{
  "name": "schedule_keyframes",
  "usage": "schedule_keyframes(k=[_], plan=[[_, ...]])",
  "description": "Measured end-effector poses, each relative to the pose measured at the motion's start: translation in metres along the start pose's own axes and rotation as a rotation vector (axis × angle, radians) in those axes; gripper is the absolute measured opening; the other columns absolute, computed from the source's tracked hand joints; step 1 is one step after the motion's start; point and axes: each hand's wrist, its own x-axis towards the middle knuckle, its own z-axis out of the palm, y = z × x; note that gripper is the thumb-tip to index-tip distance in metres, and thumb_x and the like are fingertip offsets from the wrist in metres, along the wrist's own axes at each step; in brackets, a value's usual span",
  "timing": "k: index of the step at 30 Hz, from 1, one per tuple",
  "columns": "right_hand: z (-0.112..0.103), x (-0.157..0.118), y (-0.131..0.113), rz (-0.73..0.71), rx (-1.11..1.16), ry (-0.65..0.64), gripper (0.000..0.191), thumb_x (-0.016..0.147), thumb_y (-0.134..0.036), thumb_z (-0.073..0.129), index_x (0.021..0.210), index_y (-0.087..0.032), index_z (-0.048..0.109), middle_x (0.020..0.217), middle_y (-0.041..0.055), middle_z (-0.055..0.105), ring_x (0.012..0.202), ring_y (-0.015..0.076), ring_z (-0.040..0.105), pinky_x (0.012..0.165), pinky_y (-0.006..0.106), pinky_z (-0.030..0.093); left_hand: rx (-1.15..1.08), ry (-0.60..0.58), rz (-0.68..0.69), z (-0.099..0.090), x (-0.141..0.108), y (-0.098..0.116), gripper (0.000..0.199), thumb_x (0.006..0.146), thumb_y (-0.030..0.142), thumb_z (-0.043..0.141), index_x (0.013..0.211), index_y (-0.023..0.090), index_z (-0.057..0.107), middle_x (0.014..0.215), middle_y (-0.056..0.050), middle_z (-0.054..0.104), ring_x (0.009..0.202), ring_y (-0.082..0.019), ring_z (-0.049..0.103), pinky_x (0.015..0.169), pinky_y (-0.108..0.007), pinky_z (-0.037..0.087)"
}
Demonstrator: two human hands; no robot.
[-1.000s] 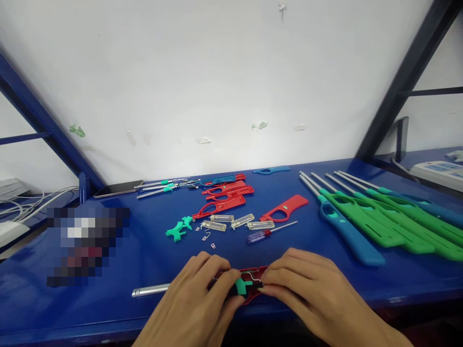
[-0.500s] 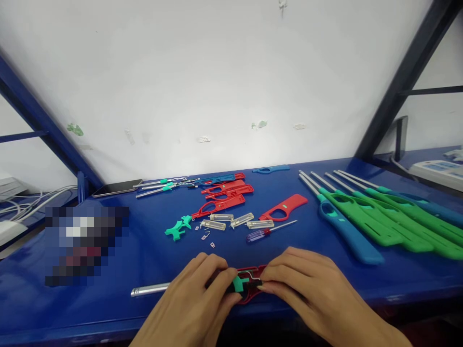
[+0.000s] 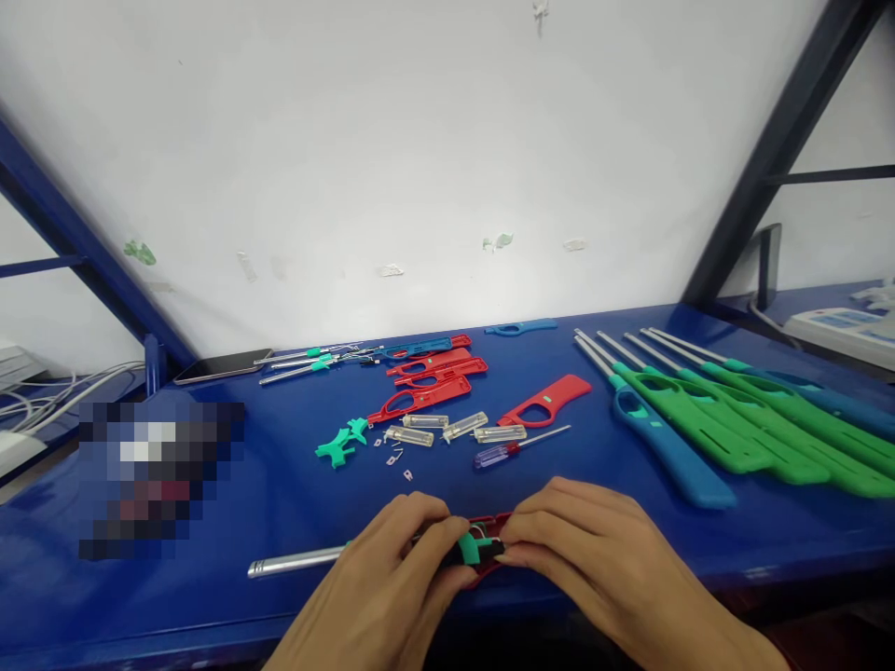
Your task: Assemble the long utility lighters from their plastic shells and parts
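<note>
Along a white wall [image 3: 350, 140] runs a blue table [image 3: 294, 494]. At its near edge, the left hand [image 3: 392, 573] and right hand [image 3: 594, 545], both nearly closed, partly cover an open red casing [image 3: 499, 527]; four clear reservoirs [image 3: 499, 434], contents indistinct, lie beyond. The left holds a green trigger piece [image 3: 471, 549], the right a black part [image 3: 497, 551].

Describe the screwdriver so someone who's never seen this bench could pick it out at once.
On the blue table, look just beyond the right hand. There, nearer the camera than the pale tanks, lies the screwdriver, its thin shaft pointing right. Its see-through purple handle sets it apart from those pale tanks.
</note>
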Motion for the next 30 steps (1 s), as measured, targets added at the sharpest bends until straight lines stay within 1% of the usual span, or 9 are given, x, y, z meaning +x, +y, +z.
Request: schedule_keyframes(k=[5, 9, 14, 18, 24, 27, 30], plan=[[0.0, 0.0, 0.0, 0.034, 0.024, 0.008, 0.025, 0.116, -0.034, 0.049, 0.105, -0.026, 0.07, 0.094, -0.0067, 0.08, 0.08, 0.014, 0.071, 0.084, 0.028, 0.05, -0.04, -0.019, 0.004, 0.001, 0.003, -0.002, 0.028, 0.118, 0.029, 0.038, 0.136, 0.024, 0.059, 0.116, -0.004, 0.071, 0.099, -0.02, 0.074, 0.086, -0.031, 0.067], [0.002, -0.002, 0.0, 0.042, 0.024, 0.024, 0.024, 0.116, -0.034, 0.05, 0.106, -0.026, 0.07, 0.094, -0.0065, 0.08, 0.08, 0.0143, 0.071, 0.084, 0.029, 0.05, -0.045, -0.016, 0.029, 0.003, 0.002, -0.003, 0.03, 0.118, 0.029, 0.036, 0.132, 0.022, 0.061, 0.113, -0.004, 0.072, 0.095, -0.019, 0.073, 0.084, -0.029, 0.066], [0.002, -0.002, 0.001, 0.06, 0.047, 0.022, 0.019, 0.114, -0.033, 0.054, 0.106, -0.026, 0.069, 0.094, -0.0056, 0.08, 0.079, 0.0149, 0.07, 0.08, 0.029, 0.05, -0.111, -0.048, -0.018, 0.003, 0.0, -0.003, 0.03, 0.118, 0.031, 0.036, 0.125, 0.024, 0.065, 0.108, -0.004, 0.068, 0.089, -0.016, 0.071, 0.083, -0.024, 0.065], [0.003, -0.002, 0.001, 0.06, 0.06, 0.029, 0.016, 0.114, -0.031, 0.056, 0.105, -0.026, 0.068, 0.093, -0.0047, 0.079, 0.077, 0.0149, 0.069, 0.077, 0.029, 0.05, -0.158, -0.047, -0.052, 0.003, 0.001, -0.003, 0.027, 0.116, 0.025, 0.042, 0.121, 0.027, 0.069, 0.102, -0.002, 0.066, 0.082, -0.012, 0.07, 0.077, -0.018, 0.062], [0.003, -0.001, 0.001, 0.068, 0.064, 0.042, 0.016, 0.113, -0.032, 0.056, 0.105, -0.026, 0.069, 0.093, -0.0047, 0.078, 0.077, 0.0147, 0.069, 0.076, 0.029, 0.05, -0.231, -0.046, -0.076, 0.008, -0.002, -0.005, 0.027, 0.112, 0.017, 0.049, 0.124, 0.03, 0.069, 0.101, -0.001, 0.067, 0.081, -0.011, 0.069, 0.076, -0.016, 0.061], [0.003, -0.001, 0.001, 0.067, 0.065, 0.044, 0.017, 0.113, -0.031, 0.056, 0.104, -0.025, 0.069, 0.092, -0.0041, 0.079, 0.076, 0.0147, 0.069, 0.075, 0.028, 0.05, -0.259, -0.018, -0.092, 0.013, -0.008, -0.006, 0.032, 0.11, 0.015, 0.049, 0.129, 0.032, 0.068, 0.102, -0.001, 0.067, 0.082, -0.012, 0.07, 0.076, -0.015, 0.061], [0.002, -0.001, 0.0, 0.068, 0.056, 0.041, 0.017, 0.113, -0.031, 0.056, 0.104, -0.025, 0.069, 0.092, -0.0032, 0.079, 0.076, 0.0153, 0.07, 0.076, 0.029, 0.051, -0.248, -0.01, -0.106, 0.014, -0.011, -0.007, 0.038, 0.108, 0.011, 0.043, 0.125, 0.032, 0.069, 0.103, -0.001, 0.068, 0.084, -0.013, 0.071, 0.078, -0.016, 0.062]])
